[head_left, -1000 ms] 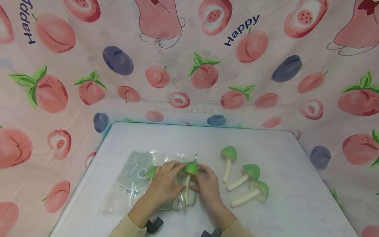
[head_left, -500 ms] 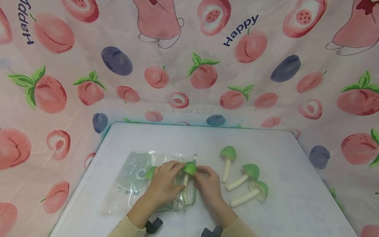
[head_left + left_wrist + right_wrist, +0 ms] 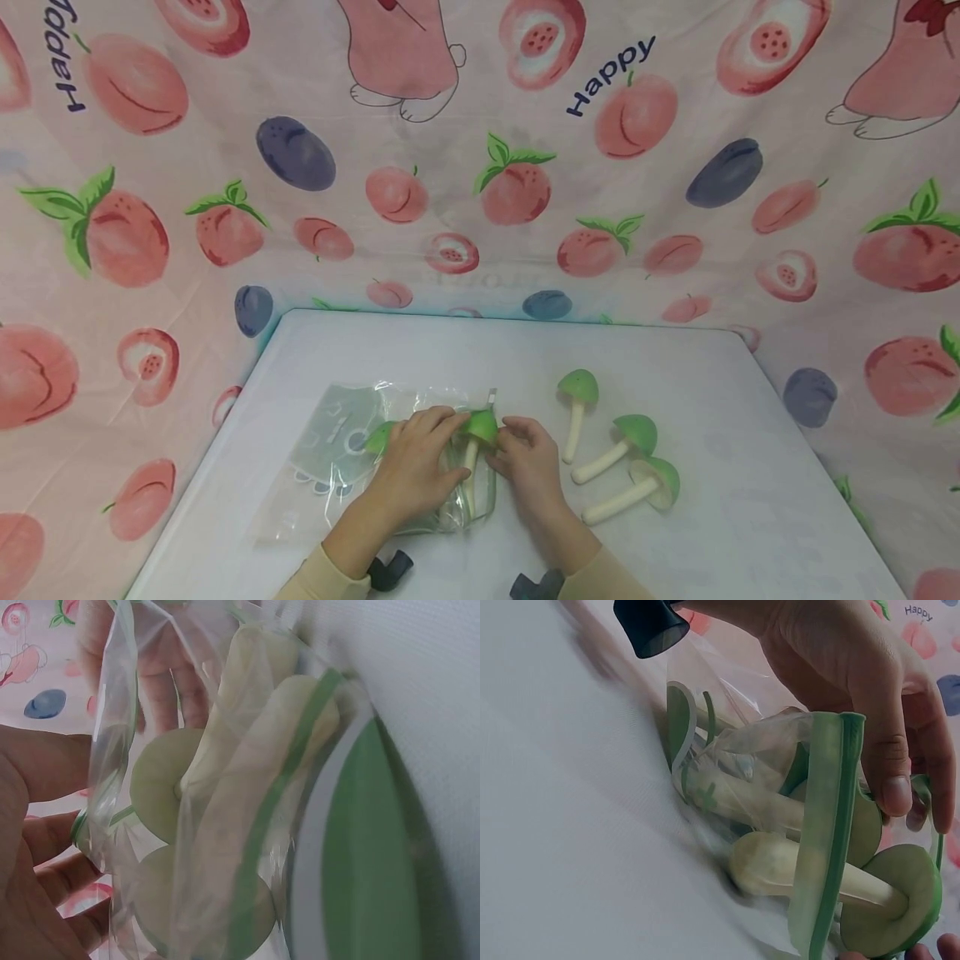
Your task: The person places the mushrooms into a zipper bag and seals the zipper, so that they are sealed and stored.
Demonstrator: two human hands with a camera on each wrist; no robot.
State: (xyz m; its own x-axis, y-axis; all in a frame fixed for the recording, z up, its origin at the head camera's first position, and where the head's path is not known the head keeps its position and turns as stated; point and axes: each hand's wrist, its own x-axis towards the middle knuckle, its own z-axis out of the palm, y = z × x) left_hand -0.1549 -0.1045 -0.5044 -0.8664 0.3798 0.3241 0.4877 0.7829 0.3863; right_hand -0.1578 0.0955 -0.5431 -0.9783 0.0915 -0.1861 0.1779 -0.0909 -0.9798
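A clear zip bag [image 3: 322, 500] with green zip edging lies on the white table. Several toy mushrooms are partly or wholly inside it. One, with a green cap [image 3: 482, 427] and pale stem, lies stem-first in the bag's mouth, as the right wrist view shows. My left hand [image 3: 420, 462] lies over the bag, thumb and curled fingers holding its mouth edge. Another green cap [image 3: 379, 437] shows left of this hand. My right hand [image 3: 528, 462] is beside the bag mouth, its loose fingers close to the mushroom cap; in the left wrist view its fingers [image 3: 191, 697] look fairly straight.
Three more green-capped toy mushrooms lie right of the hands: one upper [image 3: 579, 387], one middle [image 3: 636, 435] and one lower [image 3: 622, 502]. Black wrist attachments [image 3: 390, 572] show by both sleeves. A fruit-print cloth [image 3: 480, 167] hangs behind the white table [image 3: 675, 367].
The right hand has drawn slightly right, off the mushroom in the bag mouth, and its fingers have loosened. That mushroom sits slightly further left. The left hand has stayed almost in place.
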